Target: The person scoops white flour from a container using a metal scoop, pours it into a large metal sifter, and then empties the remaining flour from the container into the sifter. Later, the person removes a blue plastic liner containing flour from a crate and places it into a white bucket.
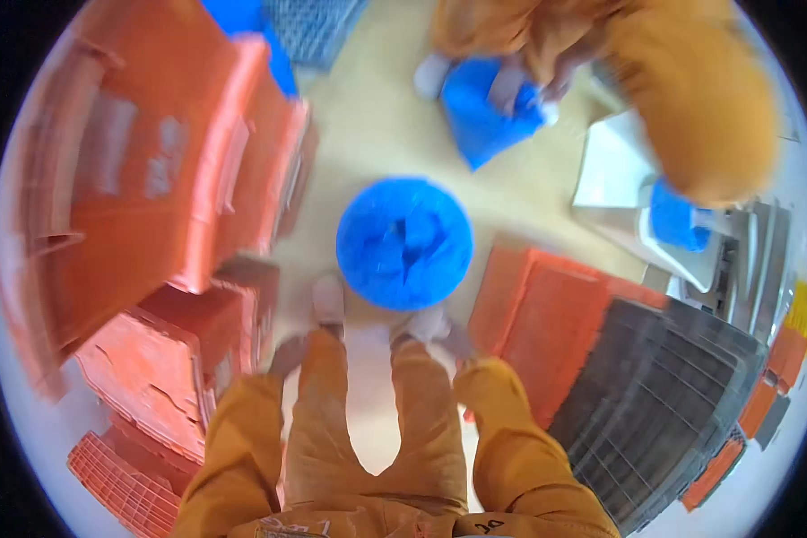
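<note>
A round blue plastic bag or bag-lined bin (405,243) stands on the floor just ahead of my shoes. Its crumpled top has a dark gap in the middle. My left hand (288,355) hangs beside my left leg, near the stacked orange crates, with no object visible in it. On the other side, my right hand (456,341) is low by my right shoe and the orange crate stack. Both hands are blurred, so their fingers cannot be made out. Across from me a person in orange clothing (693,101) holds a blue plastic bag (487,128) with both hands.
Large orange crates (155,155) rise along the left, with more orange crates (148,376) below them. At right are an orange crate (551,329) and a black slatted crate (659,397). Beyond stands a white bin (615,168) beside blue plastic (679,215).
</note>
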Demonstrator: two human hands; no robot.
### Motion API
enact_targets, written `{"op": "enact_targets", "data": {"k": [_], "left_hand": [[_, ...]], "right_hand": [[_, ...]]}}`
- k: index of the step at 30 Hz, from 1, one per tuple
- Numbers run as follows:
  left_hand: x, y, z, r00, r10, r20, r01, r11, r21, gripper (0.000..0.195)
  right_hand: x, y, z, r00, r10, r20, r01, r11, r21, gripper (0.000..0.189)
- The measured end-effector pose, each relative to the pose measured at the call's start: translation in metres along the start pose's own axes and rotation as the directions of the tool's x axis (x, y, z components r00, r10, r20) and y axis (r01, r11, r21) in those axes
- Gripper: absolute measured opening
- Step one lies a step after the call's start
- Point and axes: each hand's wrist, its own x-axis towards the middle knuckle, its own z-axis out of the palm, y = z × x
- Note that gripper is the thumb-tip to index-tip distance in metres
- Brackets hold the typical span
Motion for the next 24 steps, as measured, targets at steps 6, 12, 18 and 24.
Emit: {"op": "enact_targets", "data": {"k": [6, 12, 18, 24], "left_hand": [[-0.177, -0.040, -0.050, 0.938, -0.059, 0.341, 0.020, 0.993, 0.116, 0.041], [-0.144, 0.058, -0.114, 0.933, 0.228, 0.277, -0.160, 0.955, -0.248, 0.040], [-0.095, 0.134, -0.190, 0.771, 0.559, 0.306, -0.630, 0.741, 0.233, 0.046], [-0.146, 0.164, -0.201, 0.816, 0.561, 0.140, -0.552, 0.828, -0.100, 0.042]], "right_hand": [[-0.152, -0.083, -0.032, 0.984, -0.142, 0.106, 0.125, 0.980, 0.158, 0.062], [-0.215, -0.041, -0.005, 0.917, 0.042, -0.396, 0.113, 0.926, 0.359, 0.060], [-0.353, -0.059, 0.038, 0.631, 0.593, -0.501, -0.056, 0.678, 0.733, 0.056], [-0.420, -0.022, 0.305, 0.553, 0.793, -0.255, -0.453, 0.543, 0.706, 0.062]]}}
